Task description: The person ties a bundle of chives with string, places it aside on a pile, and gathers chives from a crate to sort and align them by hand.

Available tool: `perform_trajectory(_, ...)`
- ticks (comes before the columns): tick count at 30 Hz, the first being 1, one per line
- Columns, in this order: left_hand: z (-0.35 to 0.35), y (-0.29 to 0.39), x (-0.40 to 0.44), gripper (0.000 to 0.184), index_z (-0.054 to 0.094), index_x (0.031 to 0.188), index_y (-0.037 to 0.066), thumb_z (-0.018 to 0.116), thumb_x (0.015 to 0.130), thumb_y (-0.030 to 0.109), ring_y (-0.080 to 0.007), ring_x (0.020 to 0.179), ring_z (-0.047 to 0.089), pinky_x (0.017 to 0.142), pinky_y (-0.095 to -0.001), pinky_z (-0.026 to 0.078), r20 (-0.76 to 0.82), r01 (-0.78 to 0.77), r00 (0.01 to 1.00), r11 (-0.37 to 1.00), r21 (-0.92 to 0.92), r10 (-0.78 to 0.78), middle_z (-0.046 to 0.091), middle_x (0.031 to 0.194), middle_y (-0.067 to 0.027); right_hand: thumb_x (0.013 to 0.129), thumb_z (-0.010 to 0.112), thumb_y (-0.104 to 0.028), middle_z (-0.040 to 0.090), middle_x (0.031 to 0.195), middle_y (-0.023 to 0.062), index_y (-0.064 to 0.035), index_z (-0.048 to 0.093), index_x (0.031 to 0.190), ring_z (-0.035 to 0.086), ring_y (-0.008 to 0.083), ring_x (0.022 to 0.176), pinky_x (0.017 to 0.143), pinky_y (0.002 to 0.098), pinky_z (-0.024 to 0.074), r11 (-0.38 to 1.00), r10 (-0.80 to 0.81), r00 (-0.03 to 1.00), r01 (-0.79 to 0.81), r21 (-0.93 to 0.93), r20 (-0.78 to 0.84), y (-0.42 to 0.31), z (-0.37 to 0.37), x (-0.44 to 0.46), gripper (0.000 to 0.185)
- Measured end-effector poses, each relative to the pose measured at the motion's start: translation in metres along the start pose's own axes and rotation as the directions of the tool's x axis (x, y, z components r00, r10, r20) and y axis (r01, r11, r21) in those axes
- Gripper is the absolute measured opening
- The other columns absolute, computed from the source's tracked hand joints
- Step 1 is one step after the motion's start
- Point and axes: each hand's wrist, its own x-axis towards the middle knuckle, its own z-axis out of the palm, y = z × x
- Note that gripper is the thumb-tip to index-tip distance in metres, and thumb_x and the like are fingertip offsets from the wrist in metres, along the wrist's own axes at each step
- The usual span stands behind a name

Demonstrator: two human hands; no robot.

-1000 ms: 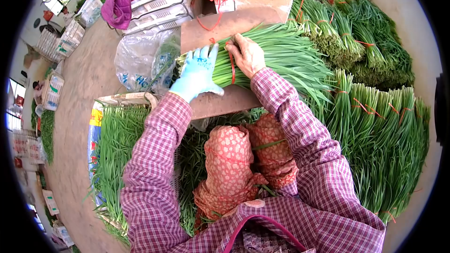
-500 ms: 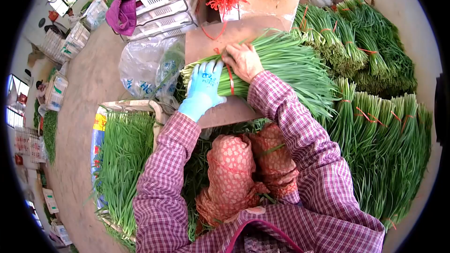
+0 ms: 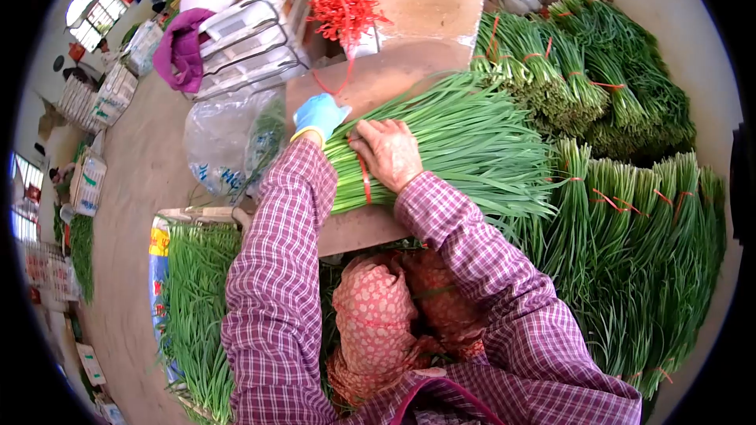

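A large bunch of long green stalks lies across a brown board, with a red tie around it. My left hand, in a light blue glove, is at the upper edge of the bunch near its cut ends; its fingers are partly hidden. My bare right hand rests on top of the bunch beside the red tie, with its fingers bent and pressed on the stalks. Above the board hangs a cluster of red ties, with one strand trailing down to the board.
Tied green bundles stand at the right, with more bundles piled behind. A basket of loose greens is at the lower left. A clear plastic bag and stacked white crates sit left of the board.
My left hand has moved from the front of the bunch to its upper edge. My right hand stays by the red tie. The camera view has shifted, and the board appears lower.
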Motion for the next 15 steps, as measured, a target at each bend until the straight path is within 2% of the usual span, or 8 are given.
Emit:
perform_trajectory(2, 0.016, -0.002, 0.014, 0.053, 0.069, 0.104, 0.006, 0.065, 0.077, 0.052, -0.0321, 0.102, 0.064, 0.087, -0.0437, 0.05, 0.025, 0.059, 0.998, 0.998, 0.008, -0.06, 0.066, 0.11, -0.0179, 0.086, 0.061, -0.026, 0.063, 0.085, 0.0065, -0.0122, 0.059, 0.092, 0.058, 0.0285, 0.087, 0.082, 0.0406, 0.0421, 1.0, -0.007, 1.0, 0.007, 0.01, -0.017, -0.002, 0.0, -0.002, 0.015)
perform_trajectory(3, 0.01, 0.002, 0.007, 0.056, 0.069, 0.103, 0.007, 0.069, 0.072, 0.053, -0.0325, 0.101, 0.064, 0.086, -0.0437, 0.051, -0.009, 0.094, 0.996, 0.996, -0.008, -0.094, 0.066, 0.109, -0.0181, 0.086, 0.06, -0.029, 0.062, 0.086, 0.0068, -0.0139, 0.059, 0.092, 0.058, 0.0286, 0.087, 0.083, 0.0413, 0.0412, 1.0, -0.001, 1.0, 0.001, 0.001, -0.009, -0.004, -0.001, -0.001, 0.017)
perform_trajectory(4, 0.012, -0.002, 0.007, 0.068, 0.066, 0.107, 0.001, 0.069, 0.071, 0.058, -0.0381, 0.105, 0.061, 0.088, -0.0467, 0.048, 0.017, 0.086, 0.996, 0.996, -0.039, -0.085, 0.063, 0.112, -0.0239, 0.085, 0.062, -0.027, 0.063, 0.085, 0.0058, -0.0125, 0.059, 0.091, 0.059, 0.0281, 0.087, 0.081, 0.0405, 0.0426, 1.0, -0.016, 0.999, 0.015, -0.018, -0.036, -0.006, -0.003, -0.001, 0.016)
perform_trajectory(10, 0.005, 0.0, -0.001, 0.059, 0.066, 0.106, 0.0, 0.072, 0.07, 0.047, -0.0381, 0.103, 0.062, 0.086, -0.0455, 0.049, 0.007, 0.178, 0.984, 0.976, -0.127, -0.178, 0.064, 0.109, -0.024, 0.084, 0.063, -0.026, 0.062, 0.085, 0.0048, -0.0128, 0.06, 0.089, 0.059, 0.0272, 0.086, 0.08, 0.04, 0.043, 1.0, -0.019, 0.999, 0.02, 0.022, -0.038, -0.019, -0.013, -0.003, 0.015)
perform_trajectory(12, -0.015, 0.005, -0.016, 0.057, 0.066, 0.104, -0.002, 0.075, 0.068, 0.042, -0.0376, 0.101, 0.062, 0.082, -0.0447, 0.05, 0.112, 0.155, 0.985, 0.958, -0.243, -0.131, 0.065, 0.105, -0.0249, 0.083, 0.063, -0.026, 0.062, 0.085, 0.0045, -0.0126, 0.06, 0.089, 0.059, 0.0269, 0.086, 0.081, 0.0401, 0.0432, 0.999, -0.03, 0.998, 0.033, 0.042, -0.063, -0.025, -0.019, -0.004, 0.014)
perform_trajectory(13, -0.017, 0.009, -0.026, 0.037, 0.068, 0.094, 0.001, 0.076, 0.072, 0.029, -0.0292, 0.089, 0.067, 0.078, -0.0377, 0.051, 0.037, 0.104, 0.995, 0.93, -0.353, -0.097, 0.07, 0.089, -0.0165, 0.083, 0.063, -0.025, 0.062, 0.085, 0.0044, -0.0125, 0.06, 0.089, 0.059, 0.0269, 0.086, 0.081, 0.0401, 0.0433, 0.999, -0.034, 0.997, 0.036, 0.034, -0.073, -0.027, -0.022, -0.005, 0.014)
perform_trajectory(14, -0.015, 0.005, -0.027, 0.037, 0.068, 0.094, 0.001, 0.076, 0.072, 0.029, -0.0292, 0.089, 0.067, 0.078, -0.0377, 0.051, 0.035, 0.113, 0.994, 0.931, -0.348, -0.108, 0.07, 0.089, -0.0165, 0.083, 0.063, -0.025, 0.062, 0.085, 0.0043, -0.0124, 0.06, 0.088, 0.059, 0.0268, 0.086, 0.081, 0.04, 0.0434, 0.999, -0.042, 0.996, 0.044, 0.025, -0.082, -0.028, -0.025, -0.005, 0.014)
perform_trajectory(15, -0.012, 0.001, -0.029, 0.031, 0.068, 0.095, 0.0, 0.074, 0.076, 0.023, -0.0229, 0.085, 0.066, 0.076, -0.0344, 0.05, 0.061, 0.006, 0.997, 0.783, -0.622, 0.041, 0.07, 0.089, -0.0135, 0.083, 0.064, -0.025, 0.062, 0.085, 0.0045, -0.0121, 0.06, 0.088, 0.059, 0.0269, 0.086, 0.081, 0.0399, 0.0436, 0.999, -0.034, 0.996, 0.037, 0.038, -0.085, -0.03, -0.028, -0.006, 0.014)
